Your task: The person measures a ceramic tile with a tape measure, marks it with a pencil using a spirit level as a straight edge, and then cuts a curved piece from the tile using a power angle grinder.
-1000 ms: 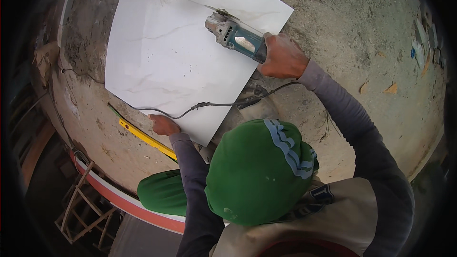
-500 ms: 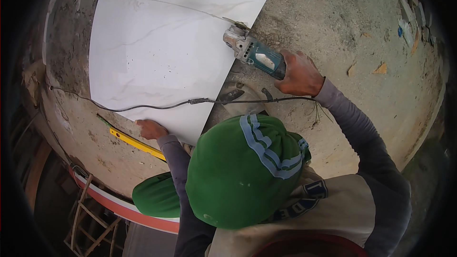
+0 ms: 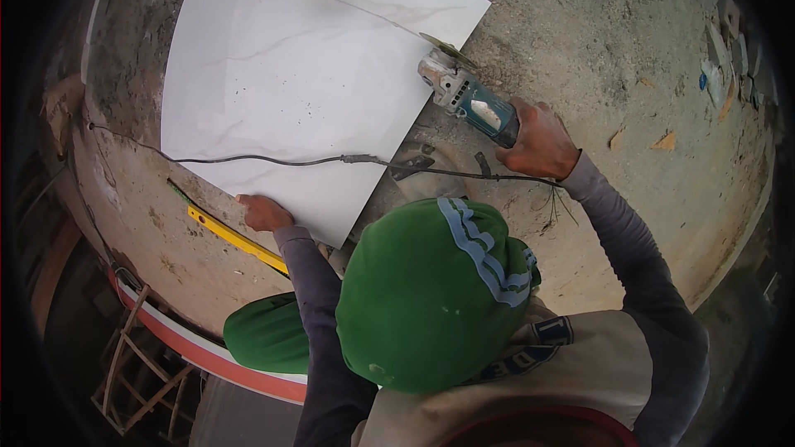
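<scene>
My right hand is closed around the rear body of a teal and grey angle grinder. The grinder's thin disc stands on edge at the end of a thin dark line across a large white marble-patterned tile, near the tile's right edge. Whether the disc is spinning cannot be told. At the tile's near-left edge, my left hand has its fingers bunched on the border; the fingertips are partly hidden. A black power cord crosses the tile's near part, with a taped joint on it.
A yellow spirit level lies on the dusty concrete floor, left of my left forearm. My knees, in green cloth, are close to the tile's near corner. Tile offcuts and scraps lie at far right. Below the red-edged ledge stands a wooden ladder-like frame.
The grinder has moved right along the line, closer to the tile's right edge. The cord has shifted farther up the tile. My left hand stays at the same border; the whole view has shifted slightly.
</scene>
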`<state>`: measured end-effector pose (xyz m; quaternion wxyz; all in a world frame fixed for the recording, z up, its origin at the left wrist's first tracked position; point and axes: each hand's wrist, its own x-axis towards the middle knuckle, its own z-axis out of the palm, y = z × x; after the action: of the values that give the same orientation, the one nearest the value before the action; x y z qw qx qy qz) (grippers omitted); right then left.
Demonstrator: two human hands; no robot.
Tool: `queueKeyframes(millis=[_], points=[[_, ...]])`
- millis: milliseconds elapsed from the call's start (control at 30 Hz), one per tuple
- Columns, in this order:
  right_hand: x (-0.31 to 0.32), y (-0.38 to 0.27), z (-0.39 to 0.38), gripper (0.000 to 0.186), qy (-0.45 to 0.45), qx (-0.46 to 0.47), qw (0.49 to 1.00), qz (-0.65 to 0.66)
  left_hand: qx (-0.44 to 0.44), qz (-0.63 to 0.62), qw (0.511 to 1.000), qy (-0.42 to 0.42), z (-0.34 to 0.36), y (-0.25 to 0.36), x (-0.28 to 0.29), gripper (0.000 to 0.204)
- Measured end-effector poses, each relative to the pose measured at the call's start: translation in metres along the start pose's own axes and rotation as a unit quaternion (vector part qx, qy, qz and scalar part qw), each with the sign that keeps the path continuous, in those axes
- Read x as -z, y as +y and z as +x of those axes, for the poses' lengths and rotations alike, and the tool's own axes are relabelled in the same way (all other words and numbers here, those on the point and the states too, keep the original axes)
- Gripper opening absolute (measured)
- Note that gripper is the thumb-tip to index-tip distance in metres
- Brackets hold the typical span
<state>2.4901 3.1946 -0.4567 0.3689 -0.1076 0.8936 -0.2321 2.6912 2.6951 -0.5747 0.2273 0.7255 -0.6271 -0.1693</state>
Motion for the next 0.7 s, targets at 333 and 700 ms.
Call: queueKeyframes(millis=[333,700], points=[[0.008,-0.053,0.054,0.054,0.001,0.04,0.999,-0.025,0.002,0.014,1.0,-0.014,-0.004,0.005,0.005,0.085],[0.015,-0.142,0.135,0.046,0.025,0.089,0.995,-0.043,0.028,-0.002,0.999,-0.019,0.002,0.002,0.003,0.078]])
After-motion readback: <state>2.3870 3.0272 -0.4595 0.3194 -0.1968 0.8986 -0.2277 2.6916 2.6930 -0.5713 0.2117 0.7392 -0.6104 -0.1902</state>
